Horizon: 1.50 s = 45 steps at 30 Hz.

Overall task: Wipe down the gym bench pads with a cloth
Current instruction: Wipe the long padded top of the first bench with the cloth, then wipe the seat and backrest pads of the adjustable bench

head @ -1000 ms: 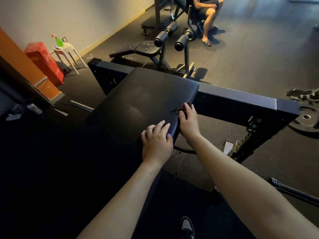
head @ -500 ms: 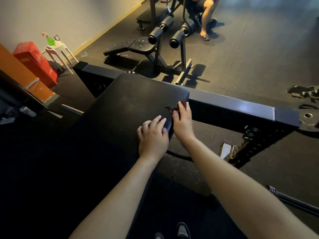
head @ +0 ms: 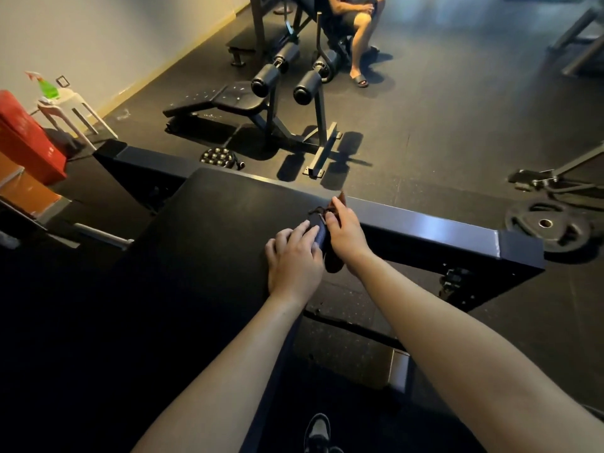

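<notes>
I'm looking down at the pad [head: 202, 230], black and long. Its long axis runs away from me, from the dark near end at lower left up to the far end, which meets the steel crossbar [head: 425, 220] lying square across it.

Both hands are at the pad's right edge, near the far corner. My left hand [head: 294, 259] lies palm down on the top surface, fingers fairly straight and pointing up and right to the rim, holding nothing. My right hand [head: 346, 237] sits just beside it, off the edge, its fingers curled around the cloth [head: 341, 197]. The cloth is dark brown and bunched. A tip pokes out past the fingertips towards the crossbar, and what looks like more of it hangs below the palm against the pad's side. I cannot tell how much of it touches the pad.

Beyond the crossbar stands another bench [head: 235, 101] with two roller pads, and a seated person [head: 359, 37] behind it. A weight plate [head: 549, 228] lies on the floor at right. At left, a green spray bottle [head: 45, 86] stands on a white stool [head: 65, 103].
</notes>
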Motion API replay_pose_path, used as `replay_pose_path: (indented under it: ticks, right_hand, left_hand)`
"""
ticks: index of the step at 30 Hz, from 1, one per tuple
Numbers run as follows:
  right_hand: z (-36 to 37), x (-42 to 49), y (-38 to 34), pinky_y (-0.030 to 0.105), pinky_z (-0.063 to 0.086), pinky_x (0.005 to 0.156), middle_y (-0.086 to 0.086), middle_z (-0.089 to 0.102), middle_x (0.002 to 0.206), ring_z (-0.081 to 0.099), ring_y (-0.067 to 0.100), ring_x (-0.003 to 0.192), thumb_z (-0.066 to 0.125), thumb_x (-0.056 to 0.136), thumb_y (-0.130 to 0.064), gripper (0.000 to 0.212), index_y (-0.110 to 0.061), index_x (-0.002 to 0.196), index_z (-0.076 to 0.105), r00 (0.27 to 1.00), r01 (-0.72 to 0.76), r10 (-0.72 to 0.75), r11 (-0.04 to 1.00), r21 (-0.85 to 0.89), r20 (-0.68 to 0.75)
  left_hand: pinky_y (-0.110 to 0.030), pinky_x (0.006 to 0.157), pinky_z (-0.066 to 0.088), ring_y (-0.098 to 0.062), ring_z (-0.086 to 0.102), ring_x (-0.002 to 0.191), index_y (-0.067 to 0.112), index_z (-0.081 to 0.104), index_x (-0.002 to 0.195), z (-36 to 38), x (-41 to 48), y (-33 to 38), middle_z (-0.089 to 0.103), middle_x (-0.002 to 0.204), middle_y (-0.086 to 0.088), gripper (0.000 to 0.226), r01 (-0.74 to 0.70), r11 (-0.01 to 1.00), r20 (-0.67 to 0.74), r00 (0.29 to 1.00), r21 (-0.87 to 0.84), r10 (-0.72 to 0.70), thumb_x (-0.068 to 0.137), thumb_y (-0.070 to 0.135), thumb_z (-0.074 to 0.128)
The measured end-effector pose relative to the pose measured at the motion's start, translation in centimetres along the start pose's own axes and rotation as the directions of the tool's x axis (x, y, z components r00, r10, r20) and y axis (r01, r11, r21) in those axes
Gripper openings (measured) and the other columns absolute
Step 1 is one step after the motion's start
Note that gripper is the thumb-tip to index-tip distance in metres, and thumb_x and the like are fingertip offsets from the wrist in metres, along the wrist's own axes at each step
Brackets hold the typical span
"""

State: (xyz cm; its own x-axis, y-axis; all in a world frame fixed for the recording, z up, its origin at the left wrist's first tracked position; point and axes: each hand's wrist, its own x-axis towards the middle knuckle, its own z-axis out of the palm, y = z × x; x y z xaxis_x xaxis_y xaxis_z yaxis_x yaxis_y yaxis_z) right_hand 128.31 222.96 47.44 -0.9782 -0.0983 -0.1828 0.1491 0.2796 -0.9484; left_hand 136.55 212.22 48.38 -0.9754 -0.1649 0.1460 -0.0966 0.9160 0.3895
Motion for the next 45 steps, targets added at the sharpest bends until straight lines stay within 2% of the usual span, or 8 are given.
replay_pose_path:
  ticks: [8, 13, 17, 23, 28, 34, 39, 45]
  right_hand:
    - [-7.8, -7.4, 2.2, 0.033, 0.044, 0.105, 0.001, 0.046, 0.150, 0.047, 0.017, 0.133, 0.044, 0.106, -0.031, 0.046, -0.025, 0.151, 0.038, 0.985, -0.130, 0.141, 0.985, 0.112, -0.097]
    - [-14.6, -14.1, 5.2, 0.033, 0.050, 0.096, -0.003, 0.052, 0.139, 0.055, 0.013, 0.122, 0.036, 0.108, -0.031, 0.042, -0.032, 0.150, 0.038, 0.942, -0.248, 0.327, 0.836, 0.490, -0.081]
    - [-21.8, -18.5, 8.6, 0.034, 0.049, 0.098, -0.008, 0.051, 0.138, 0.054, 0.008, 0.118, 0.036, 0.108, -0.032, 0.041, -0.037, 0.148, 0.041, 0.908, -0.201, 0.364, 0.812, 0.548, -0.206]
    - [-37.3, -25.6, 16.4, 0.043, 0.048, 0.103, -0.004, 0.045, 0.147, 0.048, 0.018, 0.130, 0.041, 0.106, -0.024, 0.043, -0.034, 0.148, 0.040, 0.845, -0.202, 0.373, 0.886, 0.418, -0.383]
    - [-51.6, -32.4, 22.1, 0.042, 0.044, 0.107, -0.003, 0.045, 0.148, 0.043, 0.017, 0.134, 0.041, 0.105, -0.018, 0.043, -0.033, 0.146, 0.044, 0.762, -0.266, 0.390, 0.916, 0.300, -0.517]
    - [-65.9, -36.6, 26.8, 0.030, 0.043, 0.102, -0.004, 0.046, 0.146, 0.045, 0.011, 0.130, 0.046, 0.103, -0.025, 0.040, -0.033, 0.142, 0.048, 0.695, -0.304, 0.381, 0.924, 0.232, -0.610]
    - [-74.4, -34.0, 29.3, 0.038, 0.050, 0.099, -0.002, 0.042, 0.140, 0.051, 0.016, 0.121, 0.052, 0.099, -0.040, 0.042, -0.038, 0.141, 0.046, 0.689, -0.349, 0.396, 0.915, 0.201, -0.607]
    - [-83.3, -24.2, 32.8, 0.027, 0.047, 0.092, 0.000, 0.045, 0.134, 0.050, 0.015, 0.118, 0.050, 0.100, -0.015, 0.038, -0.032, 0.134, 0.055, 0.757, -0.368, 0.348, 0.927, 0.079, -0.553]
  left_hand:
    - [-0.042, 0.108, 0.044, -0.010, 0.052, 0.126, 0.027, 0.057, 0.138, 3.3, -0.5, 5.6, 0.062, 0.134, 0.007, 0.043, -0.103, 0.873, 0.129, 0.974, -0.477, 0.186, 0.102, 0.040, 0.036]
    - [-0.032, 0.107, 0.046, 0.000, 0.049, 0.127, 0.035, 0.043, 0.148, 6.8, -4.8, 13.4, 0.053, 0.144, 0.009, 0.042, 0.012, 0.744, 0.405, 0.845, -0.668, 0.349, 0.106, 0.037, 0.041]
    - [-0.030, 0.106, 0.045, 0.000, 0.050, 0.127, 0.036, 0.040, 0.150, 9.8, -8.3, 21.5, 0.053, 0.141, 0.013, 0.044, 0.054, 0.707, 0.473, 0.779, -0.705, 0.412, 0.106, 0.033, 0.044]
    - [-0.004, 0.086, 0.046, 0.019, 0.053, 0.108, 0.031, 0.048, 0.144, 17.3, -16.7, 36.6, 0.056, 0.133, 0.016, 0.040, 0.073, 0.678, 0.460, 0.787, -0.731, 0.411, 0.104, 0.028, 0.051]
    - [-0.043, 0.104, 0.050, -0.007, 0.059, 0.117, 0.035, 0.060, 0.130, 23.6, -23.4, 50.8, 0.064, 0.125, 0.013, 0.032, 0.122, 0.679, 0.495, 0.778, -0.724, 0.388, 0.102, 0.023, 0.051]
    - [-0.039, 0.103, 0.050, -0.005, 0.060, 0.115, 0.031, 0.061, 0.130, 28.4, -27.0, 64.5, 0.065, 0.123, 0.013, 0.031, 0.110, 0.670, 0.493, 0.765, -0.734, 0.414, 0.103, 0.022, 0.050]
    - [-0.035, 0.100, 0.050, -0.004, 0.060, 0.111, 0.030, 0.062, 0.129, 32.9, -25.7, 72.7, 0.066, 0.120, 0.013, 0.030, 0.137, 0.653, 0.492, 0.775, -0.744, 0.397, 0.104, 0.020, 0.050]
    - [-0.029, 0.100, 0.046, -0.008, 0.058, 0.116, 0.027, 0.062, 0.129, 40.8, -19.3, 79.8, 0.063, 0.123, 0.013, 0.031, 0.167, 0.670, 0.469, 0.831, -0.724, 0.299, 0.103, 0.016, 0.049]
